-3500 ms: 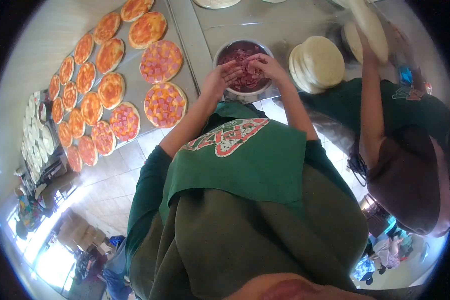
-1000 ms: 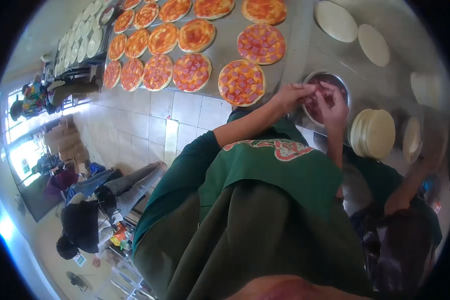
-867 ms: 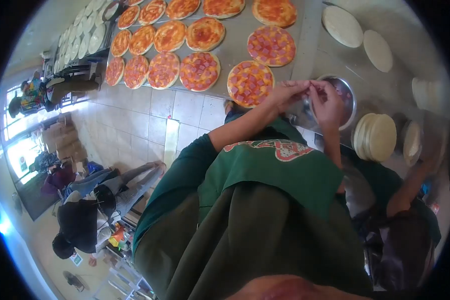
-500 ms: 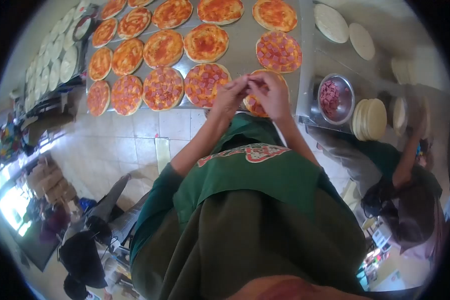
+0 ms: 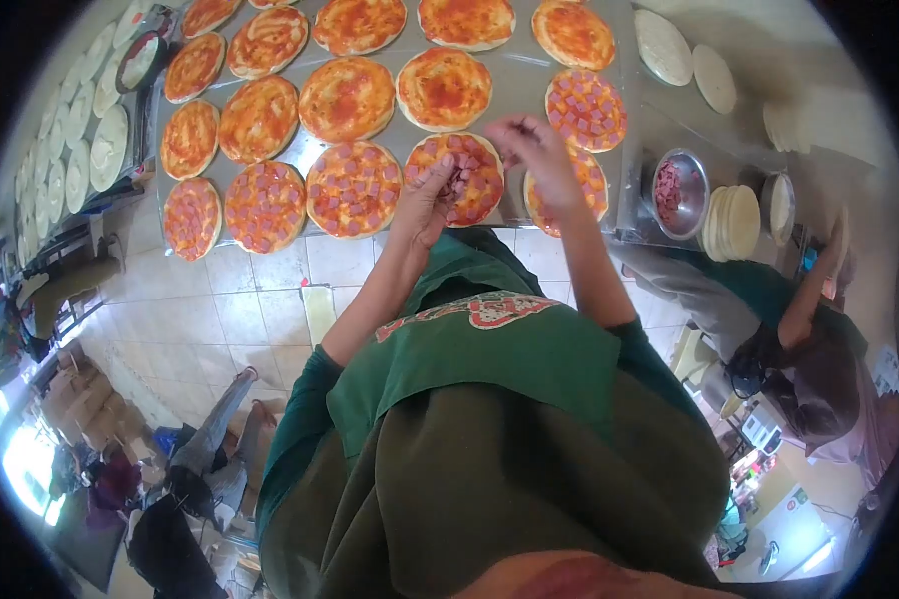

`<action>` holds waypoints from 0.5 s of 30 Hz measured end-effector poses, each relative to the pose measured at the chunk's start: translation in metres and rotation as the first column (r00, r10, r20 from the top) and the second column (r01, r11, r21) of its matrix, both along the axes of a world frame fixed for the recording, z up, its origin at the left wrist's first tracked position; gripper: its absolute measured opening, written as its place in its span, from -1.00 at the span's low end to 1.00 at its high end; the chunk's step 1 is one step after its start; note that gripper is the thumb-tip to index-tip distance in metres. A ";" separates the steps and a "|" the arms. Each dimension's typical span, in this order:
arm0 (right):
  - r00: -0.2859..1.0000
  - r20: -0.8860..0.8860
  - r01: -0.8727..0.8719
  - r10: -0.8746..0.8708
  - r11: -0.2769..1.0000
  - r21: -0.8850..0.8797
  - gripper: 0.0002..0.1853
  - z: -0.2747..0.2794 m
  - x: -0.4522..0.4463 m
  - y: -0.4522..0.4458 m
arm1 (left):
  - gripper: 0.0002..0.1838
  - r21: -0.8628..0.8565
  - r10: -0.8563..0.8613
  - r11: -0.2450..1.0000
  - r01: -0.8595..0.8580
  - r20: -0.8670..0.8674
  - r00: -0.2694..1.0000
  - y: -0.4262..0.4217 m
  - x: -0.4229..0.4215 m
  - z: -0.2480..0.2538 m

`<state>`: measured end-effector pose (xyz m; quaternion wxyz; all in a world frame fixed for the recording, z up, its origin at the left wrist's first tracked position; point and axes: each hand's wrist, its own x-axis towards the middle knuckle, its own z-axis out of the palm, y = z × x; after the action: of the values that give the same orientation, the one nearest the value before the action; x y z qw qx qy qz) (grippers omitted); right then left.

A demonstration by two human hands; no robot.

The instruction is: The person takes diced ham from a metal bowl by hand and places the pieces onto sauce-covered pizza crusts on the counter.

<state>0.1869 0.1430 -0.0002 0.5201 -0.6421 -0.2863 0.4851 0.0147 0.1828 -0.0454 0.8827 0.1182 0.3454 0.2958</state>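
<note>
My left hand (image 5: 426,208) is cupped around small pink meat cubes (image 5: 459,178), above a sauced round (image 5: 482,160) topped with similar cubes. My right hand (image 5: 537,155) hovers just to the right, between that round and another topped one (image 5: 581,188); its thumb and fingers are apart, with nothing visible between them. A steel bowl (image 5: 696,212) with more pink cubes stands on the counter to the right. Behind my hands lie several rounds with red-orange sauce only, such as one (image 5: 444,88). Other topped rounds (image 5: 354,190) form the front row on the left.
Stacked plain rounds (image 5: 739,224) stand right of the bowl. Pale flat rounds (image 5: 663,47) lie on the back of the metal counter (image 5: 659,115). A co-worker (image 5: 819,369) is at the right, one arm raised to the counter. More pale rounds (image 5: 108,148) fill a table at far left.
Both hands have moved left from the bowl to the topped rounds. My hands, together half a second ago, have separated, and the cubes in my left hand now show.
</note>
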 end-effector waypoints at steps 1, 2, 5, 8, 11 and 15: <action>0.997 0.068 0.030 -0.027 0.999 -0.041 -0.81 -0.002 0.015 0.013 | -0.78 0.017 -0.013 1.000 0.012 0.058 0.998 0.004 0.000 -0.004; 0.990 0.135 0.063 -0.051 0.995 -0.082 -0.80 -0.008 0.029 0.026 | -0.78 0.032 -0.026 0.999 0.023 0.114 0.993 0.009 -0.001 -0.010; 0.988 0.151 -0.032 0.043 0.997 -0.076 -0.78 -0.045 0.062 0.063 | -0.78 0.012 -0.034 0.999 0.033 0.107 0.994 0.020 -0.002 -0.016; 0.940 0.307 -0.097 0.147 0.980 -0.173 -0.75 -0.058 0.071 0.092 | -0.78 -0.029 0.039 0.999 -0.037 0.056 0.998 0.030 0.003 -0.010; 0.790 0.583 -0.176 0.190 0.981 -0.082 -0.75 -0.088 0.079 0.112 | -0.77 -0.024 0.077 0.997 -0.075 0.087 0.993 0.036 0.007 -0.006; 0.689 0.709 -0.141 0.150 0.987 -0.072 -0.78 -0.093 0.078 0.119 | -0.76 -0.053 0.122 0.991 -0.121 0.016 0.992 0.046 0.018 -0.004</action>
<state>0.2649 0.2618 -0.0932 0.3249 -0.7578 -0.5122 0.2405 0.0331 0.2285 -0.0493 0.8691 0.0709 0.3511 0.3410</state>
